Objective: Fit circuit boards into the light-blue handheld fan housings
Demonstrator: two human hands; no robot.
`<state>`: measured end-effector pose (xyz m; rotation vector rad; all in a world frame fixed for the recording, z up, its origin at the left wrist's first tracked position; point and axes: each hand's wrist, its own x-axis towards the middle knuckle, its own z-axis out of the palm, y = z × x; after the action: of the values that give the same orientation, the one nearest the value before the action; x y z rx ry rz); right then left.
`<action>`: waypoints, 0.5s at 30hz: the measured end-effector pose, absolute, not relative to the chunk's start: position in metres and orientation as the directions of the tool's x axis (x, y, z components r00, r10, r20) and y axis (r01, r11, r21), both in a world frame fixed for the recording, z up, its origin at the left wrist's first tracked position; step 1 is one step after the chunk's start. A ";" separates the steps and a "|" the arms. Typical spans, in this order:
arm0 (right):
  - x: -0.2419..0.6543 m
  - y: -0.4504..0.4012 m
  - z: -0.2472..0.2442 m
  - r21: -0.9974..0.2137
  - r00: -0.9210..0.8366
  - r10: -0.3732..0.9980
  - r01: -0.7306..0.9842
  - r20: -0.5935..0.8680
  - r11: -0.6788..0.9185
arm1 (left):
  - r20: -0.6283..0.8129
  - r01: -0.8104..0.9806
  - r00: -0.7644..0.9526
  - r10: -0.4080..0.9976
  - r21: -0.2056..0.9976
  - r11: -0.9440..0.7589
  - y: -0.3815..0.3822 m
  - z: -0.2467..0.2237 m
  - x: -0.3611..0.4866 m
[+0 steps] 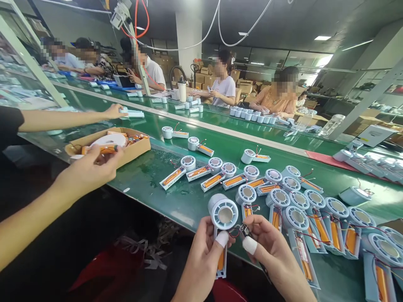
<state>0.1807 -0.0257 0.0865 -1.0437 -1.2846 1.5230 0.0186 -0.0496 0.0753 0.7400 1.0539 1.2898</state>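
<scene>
My left hand (204,260) is closed round the handle of a pale blue handheld fan (225,214), its round head up and an orange battery showing in the open handle. Between the thumb and fingers of my right hand (267,247) is a small dark circuit board (244,230). Red and black wires run from the board towards the fan. White coverings wrap both thumb tips. Just beyond my hands stands another open fan (246,193), and several more with orange batteries lie to the right.
At the left, a co-worker's hand (91,167) holds an orange battery by a cardboard box (135,153) of parts. Another hand (115,111) touches a fan piece on the green conveyor (151,121). Across the line, several people sit among white fan parts (252,115).
</scene>
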 end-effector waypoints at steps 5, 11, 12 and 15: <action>0.187 -0.026 0.086 -0.874 -0.182 0.974 0.440 0.137 0.206 | -0.177 -0.305 -0.151 0.973 0.944 0.125 -0.052 0.085 0.023; 0.182 -0.031 0.109 -0.475 -0.481 0.873 0.753 0.076 0.456 | -0.143 -0.218 -0.216 0.966 0.971 0.095 -0.052 0.091 0.020; 0.179 -0.032 0.115 -0.493 -0.549 0.836 0.727 0.002 0.478 | -0.142 -0.193 -0.206 0.968 0.976 0.102 -0.052 0.092 0.019; 0.171 -0.035 0.127 -0.652 -0.672 0.736 0.595 -0.084 0.469 | -0.141 -0.155 -0.132 0.981 0.981 0.120 -0.052 0.097 0.014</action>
<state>0.1705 -0.0345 0.1268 -1.1529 -2.5079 0.9885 0.0143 -0.0518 0.0967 0.9337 1.2604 1.2791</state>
